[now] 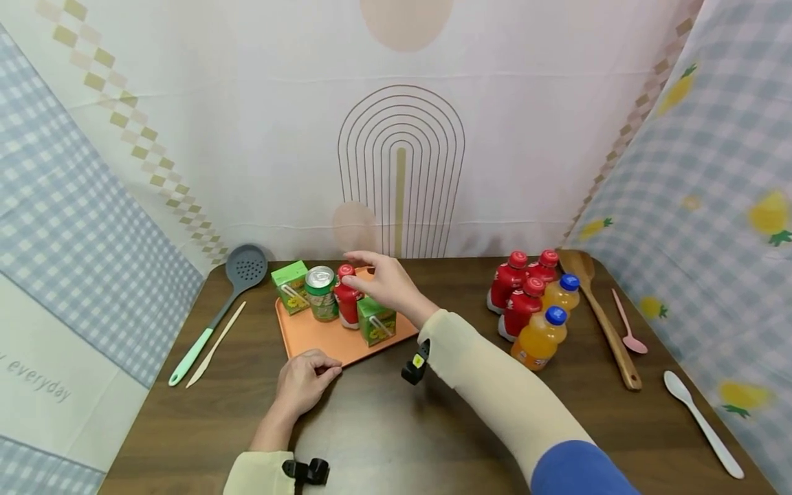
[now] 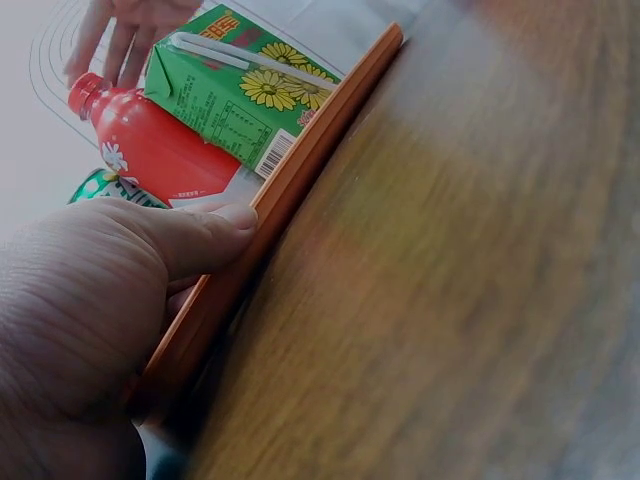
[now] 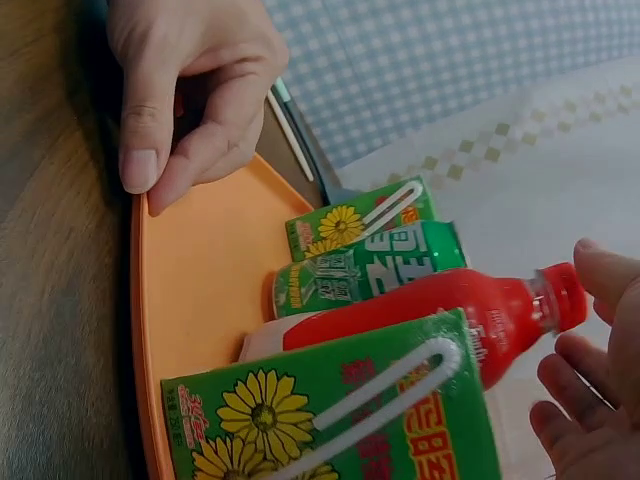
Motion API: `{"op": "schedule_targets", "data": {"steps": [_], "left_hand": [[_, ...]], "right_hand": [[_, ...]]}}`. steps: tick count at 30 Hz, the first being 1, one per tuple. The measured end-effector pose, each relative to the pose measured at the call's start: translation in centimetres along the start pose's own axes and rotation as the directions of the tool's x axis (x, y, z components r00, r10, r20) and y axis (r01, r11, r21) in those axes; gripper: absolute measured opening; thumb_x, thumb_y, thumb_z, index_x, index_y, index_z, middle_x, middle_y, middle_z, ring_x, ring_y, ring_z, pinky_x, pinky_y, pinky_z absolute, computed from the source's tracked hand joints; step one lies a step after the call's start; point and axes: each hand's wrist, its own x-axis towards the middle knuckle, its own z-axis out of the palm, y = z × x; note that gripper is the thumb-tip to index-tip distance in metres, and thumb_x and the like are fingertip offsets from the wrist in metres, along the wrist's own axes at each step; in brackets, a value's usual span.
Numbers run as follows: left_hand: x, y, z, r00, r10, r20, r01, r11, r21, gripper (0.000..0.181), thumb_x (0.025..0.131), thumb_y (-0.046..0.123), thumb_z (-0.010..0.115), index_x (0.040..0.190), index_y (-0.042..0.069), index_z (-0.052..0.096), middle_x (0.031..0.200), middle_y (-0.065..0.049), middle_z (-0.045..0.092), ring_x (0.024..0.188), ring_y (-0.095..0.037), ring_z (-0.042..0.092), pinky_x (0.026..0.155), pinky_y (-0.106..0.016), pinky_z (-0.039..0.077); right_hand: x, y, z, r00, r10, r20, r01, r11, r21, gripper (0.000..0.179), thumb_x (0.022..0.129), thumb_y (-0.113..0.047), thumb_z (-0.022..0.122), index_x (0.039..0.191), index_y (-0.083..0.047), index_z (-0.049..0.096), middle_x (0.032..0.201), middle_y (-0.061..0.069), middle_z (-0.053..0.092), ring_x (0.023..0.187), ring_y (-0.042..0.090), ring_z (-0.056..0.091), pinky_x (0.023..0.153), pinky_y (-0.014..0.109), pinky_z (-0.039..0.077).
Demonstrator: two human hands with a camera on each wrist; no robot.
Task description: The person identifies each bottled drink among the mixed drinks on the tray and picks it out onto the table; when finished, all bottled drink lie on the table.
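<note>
My left hand [image 1: 303, 380] pinches the front rim of an orange tray [image 1: 328, 349] between thumb and fingers. On the tray stand a green drink carton [image 1: 289, 283] at the left, a green can [image 1: 322, 300], a red bottle [image 1: 348, 306] and another green carton [image 1: 379, 326] at the right. Both cartons have a straw on the side and yellow flowers printed on them. My right hand [image 1: 391, 282] hovers over the right part of the tray with fingers spread and nothing in them. In the right wrist view its thumb and fingertips are close around the red cap [image 3: 568, 296].
Right of the tray stand several red bottles [image 1: 520, 309] and orange drinks [image 1: 540, 338] with blue caps. A wooden spatula [image 1: 603, 316], pink spoon [image 1: 632, 342] and white spoon [image 1: 699, 419] lie farther right. A slotted ladle [image 1: 216, 320] and wooden knife [image 1: 218, 344] lie left.
</note>
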Motion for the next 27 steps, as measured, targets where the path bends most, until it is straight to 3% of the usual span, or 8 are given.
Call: {"op": "schedule_targets", "data": {"steps": [3,8,11,19,23,27], "left_hand": [[0.1,0.1,0.1,1.0,-0.002,-0.003,0.002,1.0,-0.005,0.005,0.08,0.028,0.079,0.079,0.023,0.077,0.077,0.024,0.061,0.074,-0.002,0.059,0.066,-0.028,0.045],[0.3,0.1,0.2,1.0,-0.004,-0.004,0.004,1.0,-0.003,0.006,0.08,0.028,0.079,0.079,0.023,0.077,0.077,0.024,0.061,0.075,-0.002,0.059,0.066,-0.029,0.045],[0.2,0.1,0.2,1.0,-0.004,-0.003,0.004,1.0,-0.005,0.005,0.08,0.028,0.079,0.08,0.023,0.077,0.077,0.023,0.062,0.075,-0.002,0.059,0.067,-0.029,0.045],[0.0,-0.1,0.2,0.998,0.026,-0.048,-0.027,1.0,-0.004,0.009,0.077,0.019,0.082,0.078,0.026,0.076,0.074,0.022,0.061,0.069,-0.001,0.057,0.063,-0.027,0.044],[-0.1,-0.1,0.3,0.999,0.025,-0.044,-0.025,1.0,0.0,0.01,0.076,0.018,0.082,0.078,0.027,0.076,0.075,0.023,0.061,0.07,0.0,0.057,0.063,-0.027,0.044],[0.0,0.1,0.3,0.999,0.011,-0.03,-0.011,1.0,-0.005,0.008,0.078,0.021,0.081,0.078,0.027,0.076,0.076,0.024,0.061,0.072,0.0,0.057,0.065,-0.027,0.044]], "right_hand": [[0.6,0.3,0.5,0.999,0.01,0.033,-0.012,0.999,0.043,0.042,0.09,-0.033,0.068,0.13,-0.023,0.059,0.128,-0.004,0.059,0.114,0.012,0.055,0.093,0.035,0.046],[1.1,0.7,1.2,0.996,0.043,0.072,-0.054,0.988,0.147,0.04,0.09,-0.026,0.069,0.128,-0.018,0.061,0.119,0.0,0.062,0.1,0.013,0.06,0.074,0.027,0.053],[1.1,1.0,1.5,0.994,0.059,0.096,-0.075,0.982,0.175,0.042,0.09,-0.026,0.07,0.13,-0.019,0.06,0.117,0.001,0.062,0.097,0.013,0.061,0.072,0.026,0.053],[1.1,1.1,1.4,0.993,0.04,0.115,-0.051,0.994,0.099,0.048,0.088,-0.03,0.07,0.134,-0.023,0.058,0.127,0.003,0.061,0.095,0.01,0.063,0.071,0.024,0.053],[1.1,0.9,1.3,0.994,0.039,0.105,-0.04,0.999,0.003,0.05,0.089,-0.033,0.069,0.136,-0.025,0.056,0.131,0.004,0.059,0.066,0.008,0.055,0.059,0.022,0.049],[1.1,1.0,1.2,0.995,0.05,0.091,-0.045,0.998,-0.053,0.05,0.088,-0.036,0.068,0.136,-0.029,0.056,0.131,0.003,0.059,0.05,0.007,0.041,0.052,0.022,0.044]]}}
